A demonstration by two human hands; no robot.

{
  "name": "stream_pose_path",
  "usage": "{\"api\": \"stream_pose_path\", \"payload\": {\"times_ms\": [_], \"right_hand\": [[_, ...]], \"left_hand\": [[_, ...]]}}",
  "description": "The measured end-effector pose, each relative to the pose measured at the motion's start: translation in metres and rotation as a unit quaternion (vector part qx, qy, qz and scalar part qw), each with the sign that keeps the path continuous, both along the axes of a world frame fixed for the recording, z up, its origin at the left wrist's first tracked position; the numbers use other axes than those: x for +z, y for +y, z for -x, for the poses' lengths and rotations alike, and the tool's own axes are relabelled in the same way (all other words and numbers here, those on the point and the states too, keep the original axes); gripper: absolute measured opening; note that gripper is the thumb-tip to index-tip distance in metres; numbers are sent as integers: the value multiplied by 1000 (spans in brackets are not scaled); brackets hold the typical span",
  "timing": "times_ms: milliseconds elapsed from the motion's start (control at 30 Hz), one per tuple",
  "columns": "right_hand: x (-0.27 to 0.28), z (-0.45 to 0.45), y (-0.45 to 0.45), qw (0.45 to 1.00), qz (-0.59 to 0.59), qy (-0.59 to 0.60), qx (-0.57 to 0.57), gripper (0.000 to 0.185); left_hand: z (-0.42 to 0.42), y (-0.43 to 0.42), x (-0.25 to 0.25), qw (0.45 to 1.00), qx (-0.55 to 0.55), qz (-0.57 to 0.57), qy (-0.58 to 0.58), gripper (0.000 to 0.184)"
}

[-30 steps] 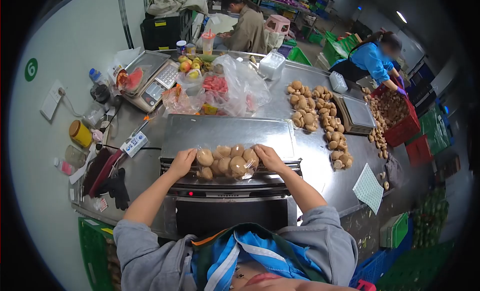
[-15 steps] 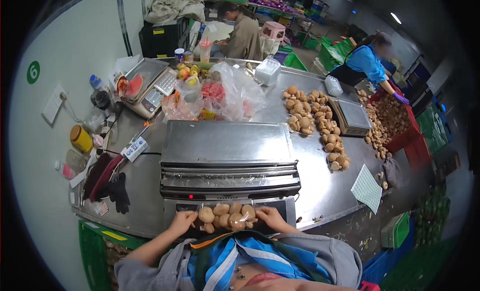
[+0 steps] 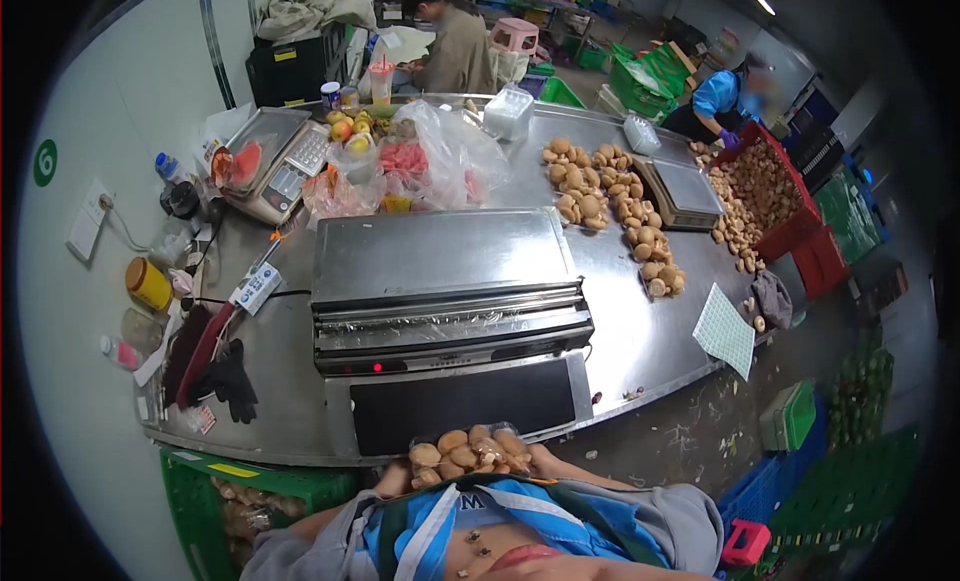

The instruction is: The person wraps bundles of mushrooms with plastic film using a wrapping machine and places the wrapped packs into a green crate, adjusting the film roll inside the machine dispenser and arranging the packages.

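A tray of brown mushrooms (image 3: 470, 453), covered in shiny clear film, is held close to my body at the table's front edge. My left hand (image 3: 395, 477) grips its left end and my right hand (image 3: 543, 462) grips its right end; the fingers of both are partly hidden. Just beyond the tray lies the black pad (image 3: 460, 406) of a steel film-wrapping machine (image 3: 440, 256). A strip of clear film lies across the machine's rollers, and a red light glows on its front.
Several mushroom piles (image 3: 610, 196) stand right of the machine, near a scale (image 3: 690, 193). A red crate (image 3: 790, 216) spills mushrooms onto the table. Fruit and plastic bags (image 3: 450, 156) lie behind. Black gloves (image 3: 232, 381) are at left. Below stands a green crate (image 3: 190, 496). Two people work beyond.
Both my hands have drawn the mushroom tray off the machine's front toward my body, uncovering the black pad. My view has shifted. The co-worker at right has pulled an arm back.
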State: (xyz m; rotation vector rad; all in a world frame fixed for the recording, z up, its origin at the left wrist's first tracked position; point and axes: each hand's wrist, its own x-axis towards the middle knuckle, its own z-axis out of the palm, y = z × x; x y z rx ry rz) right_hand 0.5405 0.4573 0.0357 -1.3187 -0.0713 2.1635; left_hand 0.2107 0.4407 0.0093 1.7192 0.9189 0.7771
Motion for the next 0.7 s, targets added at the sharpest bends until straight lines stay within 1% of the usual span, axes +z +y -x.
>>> {"api": "stream_pose_path", "payload": {"times_ms": [33,67,100,167,300,333,400,433,500,533,567,633,667,700], "right_hand": [[-32,-14,-1,882,-306,-208,291,34],[-26,3,3,861,-316,-235,322,34],[-13,20,8,863,-307,-235,326,35],[-1,25,6,862,-306,-225,335,36],[32,19,8,845,-330,-198,371,39],[42,14,14,840,-334,-191,383,40],[80,-5,40,848,-317,-165,391,41],[110,-22,57,875,-303,-116,361,42],[151,-23,56,860,-366,57,351,60],[187,0,55,657,-513,-111,542,75],[194,20,49,635,-486,-142,584,77],[151,34,53,720,-433,-62,539,73],[145,44,53,774,-373,-40,510,70],[137,55,54,776,-443,-54,446,57]], "left_hand": [[-21,4,22,950,4,243,-196,22],[-32,10,40,889,-8,351,-295,22],[-40,16,55,853,-29,391,-344,23],[-54,24,76,825,-63,408,-386,24],[-86,21,100,797,-103,411,-430,27],[-94,18,106,791,-108,414,-437,28],[-109,10,114,782,-104,416,-452,30],[-117,8,118,777,-100,413,-465,31],[-132,-4,123,767,-78,408,-489,33],[-136,-11,126,758,-56,411,-503,34],[-137,-20,129,748,-30,416,-516,35],[-129,-41,130,712,47,428,-554,37],[-119,-53,129,687,104,428,-578,38],[-107,-64,128,657,174,415,-605,39]]}}
